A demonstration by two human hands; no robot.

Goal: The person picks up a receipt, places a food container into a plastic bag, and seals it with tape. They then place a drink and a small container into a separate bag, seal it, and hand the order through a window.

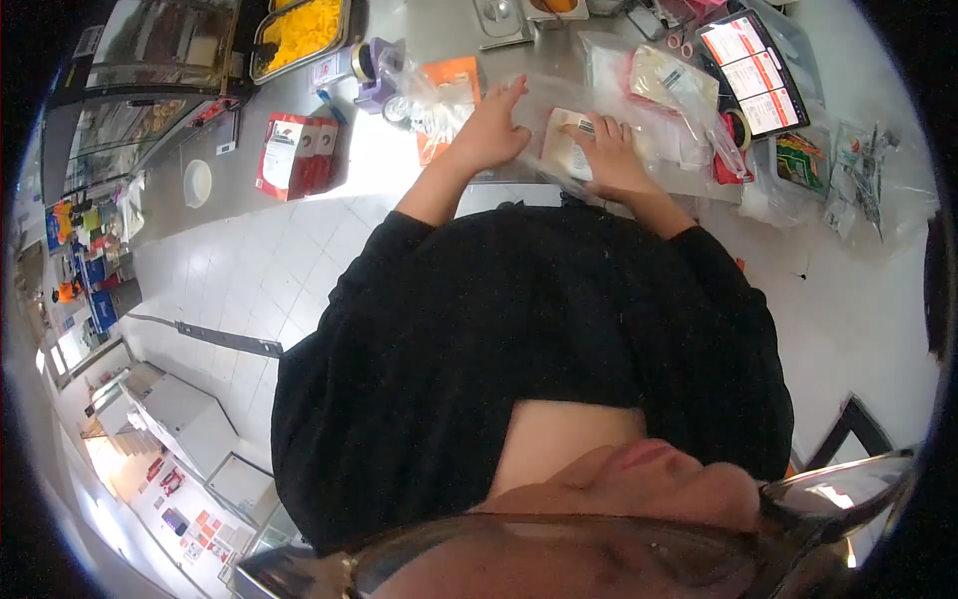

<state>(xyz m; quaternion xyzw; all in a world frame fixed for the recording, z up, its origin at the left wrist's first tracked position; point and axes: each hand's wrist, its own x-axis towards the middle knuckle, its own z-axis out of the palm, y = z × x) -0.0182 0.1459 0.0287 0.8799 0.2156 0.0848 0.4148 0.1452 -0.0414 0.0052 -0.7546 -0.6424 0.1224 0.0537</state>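
My right hand (611, 158) lies over a pale, flat packet (561, 150) near the front edge of the steel counter, its fingers spread on top by a small barcode label. Clear plastic (544, 95) surrounds the packet and reaches toward my left hand (489, 132). That hand hovers to the left of the packet, fingers stretched out and thumb apart, with nothing gripped visible. Just beyond it lies an orange printed sheet or pack (449, 75), partly covered by crumpled clear wrap (436, 118). A second pale packet in plastic (674, 78) sits to the right.
A purple tape dispenser (381, 78) and a red-and-white box (296, 157) stand left. Behind them is a tray of yellow food (304, 32). Right are a tablet-like panel with labels (753, 75) and bagged items (801, 160). A white round container (198, 184) is far left.
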